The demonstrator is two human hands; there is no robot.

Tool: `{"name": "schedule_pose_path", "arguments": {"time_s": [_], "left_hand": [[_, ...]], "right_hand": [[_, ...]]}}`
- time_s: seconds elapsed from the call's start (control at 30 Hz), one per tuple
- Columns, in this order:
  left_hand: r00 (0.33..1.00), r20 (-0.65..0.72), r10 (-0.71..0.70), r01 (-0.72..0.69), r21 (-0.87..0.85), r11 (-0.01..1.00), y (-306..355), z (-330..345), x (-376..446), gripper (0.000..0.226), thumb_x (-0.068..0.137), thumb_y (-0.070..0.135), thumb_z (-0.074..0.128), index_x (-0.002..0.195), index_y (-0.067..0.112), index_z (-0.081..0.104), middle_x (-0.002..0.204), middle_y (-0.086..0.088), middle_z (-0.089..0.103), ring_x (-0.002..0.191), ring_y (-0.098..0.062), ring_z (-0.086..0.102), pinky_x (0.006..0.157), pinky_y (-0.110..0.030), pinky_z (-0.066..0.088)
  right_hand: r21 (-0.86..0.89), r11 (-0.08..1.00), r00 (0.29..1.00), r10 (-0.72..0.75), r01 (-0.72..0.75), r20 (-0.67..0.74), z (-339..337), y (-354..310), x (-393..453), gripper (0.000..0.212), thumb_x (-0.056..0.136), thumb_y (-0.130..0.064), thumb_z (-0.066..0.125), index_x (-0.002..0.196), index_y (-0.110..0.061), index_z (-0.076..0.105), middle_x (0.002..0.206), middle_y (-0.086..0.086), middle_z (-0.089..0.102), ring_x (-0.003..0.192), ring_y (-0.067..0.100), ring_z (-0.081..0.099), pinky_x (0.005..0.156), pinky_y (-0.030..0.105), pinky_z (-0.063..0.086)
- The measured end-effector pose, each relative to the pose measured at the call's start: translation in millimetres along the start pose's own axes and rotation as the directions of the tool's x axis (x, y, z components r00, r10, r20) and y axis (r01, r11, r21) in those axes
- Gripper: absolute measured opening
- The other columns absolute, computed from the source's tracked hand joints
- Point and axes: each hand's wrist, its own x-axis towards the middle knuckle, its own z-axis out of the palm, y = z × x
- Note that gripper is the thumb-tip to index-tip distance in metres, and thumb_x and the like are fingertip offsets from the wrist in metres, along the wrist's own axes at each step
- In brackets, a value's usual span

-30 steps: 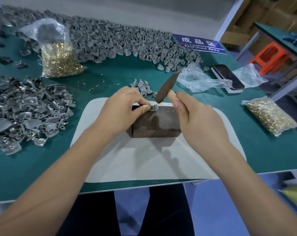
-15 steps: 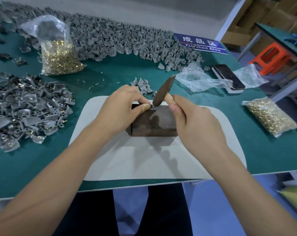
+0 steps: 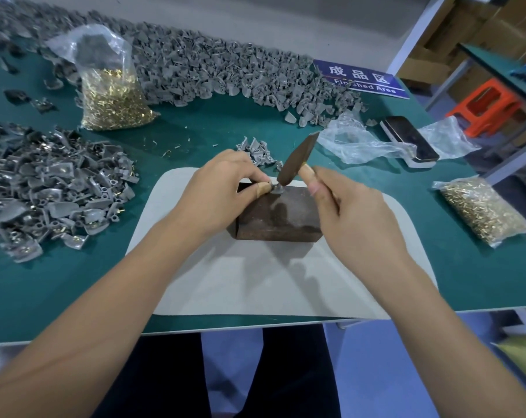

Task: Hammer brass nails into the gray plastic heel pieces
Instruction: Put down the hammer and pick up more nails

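Pinching heel piece (image 3: 276,188) on block (image 3: 281,217), hammer (image 3: 296,160) seemingly touching.

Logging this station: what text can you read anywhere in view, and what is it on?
"成品区": white characters on the blue sign at the table's far edge.
"Finished Area": smaller line below on the same sign, partly hidden by gray pieces.
Phone, nail bags: no readable text.

Rusty rough metal block (image 3: 278,214); matt gray plastic heel pieces (image 3: 59,188); shiny brass nails (image 3: 113,98).
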Motion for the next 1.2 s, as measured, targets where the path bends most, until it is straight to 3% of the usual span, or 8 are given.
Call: {"name": "schedule_pose_path", "arguments": {"time_s": [0.13,0.3,0.43,0.6,0.7,0.8,0.9,1.2], "left_hand": [[1.000,0.005,-0.012,0.011,0.008,1.000,0,-1,-1,0.010,0.094,0.033,0.072,0.096,0.026,0.078,0.094,0.010,0.065,0.096,-0.011,0.053,0.081,-0.041,0.050],[0.999,0.022,-0.038,0.038,-0.005,0.999,-4,-1,-1,0.008,0.093,0.034,0.071,0.095,0.029,0.077,0.095,0.016,0.063,0.097,-0.007,0.054,0.084,-0.038,0.050],[0.998,0.023,-0.050,0.051,-0.012,0.999,-3,0,0,0.007,0.093,0.034,0.072,0.095,0.030,0.078,0.094,0.016,0.063,0.094,-0.005,0.054,0.082,-0.035,0.049],[0.998,0.021,-0.051,0.051,-0.012,0.999,-4,0,0,0.006,0.092,0.035,0.072,0.095,0.032,0.077,0.093,0.018,0.062,0.092,-0.003,0.053,0.081,-0.035,0.049],[0.999,0.022,-0.049,0.049,-0.012,0.999,-3,-1,0,0.006,0.092,0.035,0.073,0.095,0.031,0.077,0.092,0.020,0.061,0.092,-0.001,0.052,0.081,-0.035,0.049],[0.999,-0.025,-0.021,0.021,-0.001,1.000,1,-4,-6,0.005,0.092,0.030,0.074,0.095,0.027,0.077,0.092,0.017,0.061,0.095,-0.006,0.053,0.081,-0.039,0.050],[0.990,-0.136,0.021,-0.017,0.034,0.999,7,-13,-24,0.005,0.091,0.024,0.075,0.096,0.021,0.077,0.092,0.011,0.063,0.092,-0.012,0.055,0.077,-0.039,0.050],[0.945,-0.326,-0.014,0.070,0.161,0.985,-19,-84,-78,0.010,0.091,0.022,0.073,0.099,0.016,0.076,0.093,0.007,0.063,0.092,-0.015,0.056,0.079,-0.029,0.048]], "right_hand": [[0.076,0.988,0.989,0.140,-0.136,-0.053,-2,10,8,0.029,0.109,-0.051,0.035,0.114,-0.036,0.059,0.076,-0.004,0.065,0.079,0.029,0.060,0.069,0.044,0.051],[-0.123,0.955,0.960,0.257,-0.271,-0.114,8,30,17,0.040,0.104,-0.022,0.042,0.141,-0.035,0.052,0.109,0.008,0.065,0.098,0.038,0.061,0.076,0.043,0.043],[-0.077,0.948,0.951,0.310,-0.310,-0.015,16,45,16,0.051,0.098,-0.007,0.049,0.143,-0.029,0.056,0.118,0.014,0.062,0.106,0.037,0.060,0.080,0.038,0.043],[-0.139,0.953,0.961,0.275,-0.269,0.022,24,48,10,0.050,0.102,-0.011,0.048,0.144,-0.035,0.057,0.116,0.012,0.059,0.107,0.040,0.055,0.084,0.043,0.042],[-0.187,0.954,0.972,0.222,-0.234,-0.083,21,46,14,0.033,0.103,-0.019,0.050,0.126,-0.031,0.071,0.113,0.007,0.069,0.112,0.037,0.054,0.091,0.045,0.042],[0.130,0.990,0.983,0.080,-0.059,-0.163,19,25,19,0.020,0.100,-0.021,0.061,0.114,-0.024,0.076,0.111,-0.004,0.074,0.107,0.024,0.063,0.096,0.043,0.049],[0.333,0.932,0.987,-0.114,0.145,-0.111,25,-10,20,0.015,0.095,-0.020,0.072,0.108,-0.024,0.077,0.103,-0.012,0.075,0.096,0.009,0.067,0.091,0.032,0.053],[0.376,0.843,0.919,-0.389,0.384,-0.068,73,-96,36,0.006,0.091,-0.014,0.074,0.094,-0.019,0.076,0.089,-0.008,0.069,0.083,0.012,0.059,0.082,0.040,0.051]]}}
